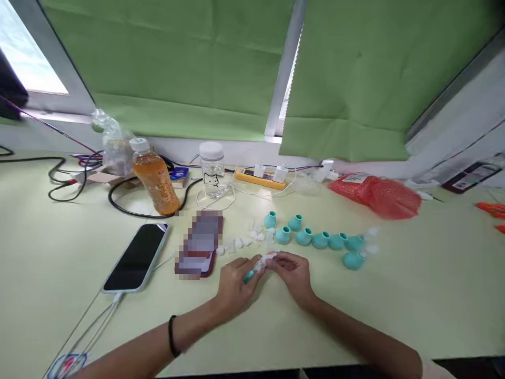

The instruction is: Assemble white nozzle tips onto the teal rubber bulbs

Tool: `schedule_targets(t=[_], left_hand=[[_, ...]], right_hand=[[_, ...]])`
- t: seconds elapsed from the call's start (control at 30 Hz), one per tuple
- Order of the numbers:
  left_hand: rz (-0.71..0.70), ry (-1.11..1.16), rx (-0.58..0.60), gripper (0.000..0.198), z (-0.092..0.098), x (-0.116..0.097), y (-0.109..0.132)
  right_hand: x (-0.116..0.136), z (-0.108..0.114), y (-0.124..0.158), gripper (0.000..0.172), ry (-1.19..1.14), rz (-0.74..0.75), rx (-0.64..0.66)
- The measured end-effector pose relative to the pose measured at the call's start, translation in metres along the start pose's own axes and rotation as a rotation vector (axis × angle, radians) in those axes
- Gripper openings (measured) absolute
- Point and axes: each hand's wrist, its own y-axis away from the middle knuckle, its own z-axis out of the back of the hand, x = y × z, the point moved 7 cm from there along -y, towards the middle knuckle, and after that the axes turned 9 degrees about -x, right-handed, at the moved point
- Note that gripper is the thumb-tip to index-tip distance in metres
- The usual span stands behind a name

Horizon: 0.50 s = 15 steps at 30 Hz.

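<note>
Smooth, matt pale-yellow tabletop, laminate by the look. Glossy black glass on the phone. Clear, shiny plastic bottle; clear jar, glass or plastic unclear, under a matt white lid. Crinkled, glossy red plastic bag. Matt green cloth blinds. Matt, rubbery-looking teal caps, likewise the teal piece pinched in the left hand; translucent plastic on the whitish piece in the right hand.
</note>
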Motion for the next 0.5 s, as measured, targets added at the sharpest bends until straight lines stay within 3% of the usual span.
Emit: schedule_targets(t=[0.17, 0.37, 0.5], left_hand=[[-0.006, 0.068, 0.021, 0.024, 0.001, -0.003, -0.006], [-0.104, -0.027, -0.024, 0.027, 0.004, -0.003, -0.003], [-0.202, -0.071, -0.04, 0.025, 0.006, -0.008, -0.002]], right_hand=[[0.0, -0.003, -0.002, 0.016, -0.029, -0.061, 0.059], [-0.004, -0.009, -0.015, 0.02, -0.036, -0.229, 0.311], [0.001, -0.01, -0.018, 0.02, -0.006, -0.27, 0.401]])
